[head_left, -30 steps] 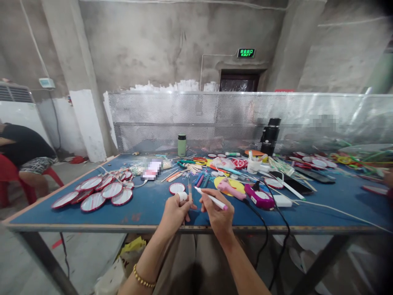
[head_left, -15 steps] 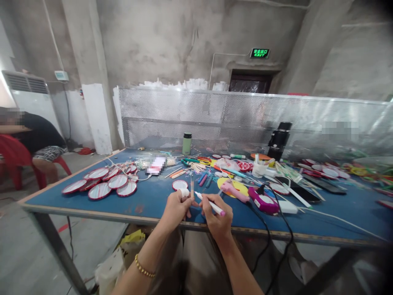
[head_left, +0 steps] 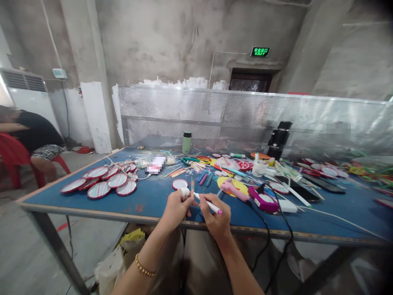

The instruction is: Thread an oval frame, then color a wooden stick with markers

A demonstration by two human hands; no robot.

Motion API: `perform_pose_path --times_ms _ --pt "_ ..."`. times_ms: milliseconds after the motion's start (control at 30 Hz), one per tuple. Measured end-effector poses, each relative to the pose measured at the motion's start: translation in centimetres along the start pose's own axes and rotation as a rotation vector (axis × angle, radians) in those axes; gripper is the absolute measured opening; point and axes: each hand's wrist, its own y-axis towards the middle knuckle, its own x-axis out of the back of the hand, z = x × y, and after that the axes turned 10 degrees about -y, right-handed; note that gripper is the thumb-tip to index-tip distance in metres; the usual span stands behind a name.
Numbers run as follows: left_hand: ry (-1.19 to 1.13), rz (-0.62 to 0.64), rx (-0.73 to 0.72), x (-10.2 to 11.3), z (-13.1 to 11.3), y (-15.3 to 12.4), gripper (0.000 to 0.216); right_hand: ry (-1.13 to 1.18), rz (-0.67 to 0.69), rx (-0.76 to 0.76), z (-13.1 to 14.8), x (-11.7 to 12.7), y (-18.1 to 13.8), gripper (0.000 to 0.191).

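Near the table's front edge, my left hand (head_left: 177,207) is closed on a thin wooden stick (head_left: 192,187), held upright. A white wrap (head_left: 184,191) shows at one of its fingers. My right hand (head_left: 217,215) grips a white marker (head_left: 211,205) with a pink end, like a pen. The marker's tip points left and is at the stick; whether it touches cannot be made out. Just beyond my left hand lies a round red-rimmed disc (head_left: 179,184). To the right of my hands a pink glue gun (head_left: 233,191) rests on a yellow disc (head_left: 245,186).
Several red-rimmed discs (head_left: 98,190) are piled at the left of the blue table (head_left: 147,207). Markers (head_left: 202,178), a purple device (head_left: 263,200), cords and a green bottle (head_left: 186,143) stand or lie farther off. Behind is a perforated metal screen (head_left: 172,106); a person (head_left: 37,131) sits far left.
My right hand and the marker have shifted slightly left, bringing the tip closer to the stick. The left hand stays nearly still, holding the stick upright.
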Motion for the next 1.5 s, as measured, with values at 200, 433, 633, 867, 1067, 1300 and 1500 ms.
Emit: perform_pose_path --times_ms 200,433,633,867,1067,1300,1500 --pt "0.017 0.001 -0.002 0.08 0.26 0.13 0.027 -0.004 0.016 0.009 -0.08 -0.08 -0.04 0.014" --pt "0.024 0.005 0.004 -0.01 0.07 0.04 0.027 -0.032 -0.031 -0.025 -0.22 -0.19 -0.26 0.013" --pt "0.03 0.008 -0.009 0.12 0.04 0.1 0.024 0.006 0.007 -0.006 -0.01 -0.15 0.05 0.014" --pt "0.033 0.011 -0.018 0.08 0.2 0.08 0.023 -0.029 -0.033 -0.021 0.11 -0.05 0.18 0.014" --pt "0.038 0.009 -0.017 0.1 0.14 0.03 0.025 -0.007 0.014 -0.031 0.18 -0.04 0.28 0.016" --pt "0.04 0.006 -0.029 0.12 0.49 0.17 0.025 -0.029 -0.026 -0.052 0.06 -0.15 0.05 0.016" --pt "0.034 0.011 -0.034 0.11 0.48 0.12 0.024 -0.025 -0.009 -0.075 0.0 -0.2 0.07 0.016"
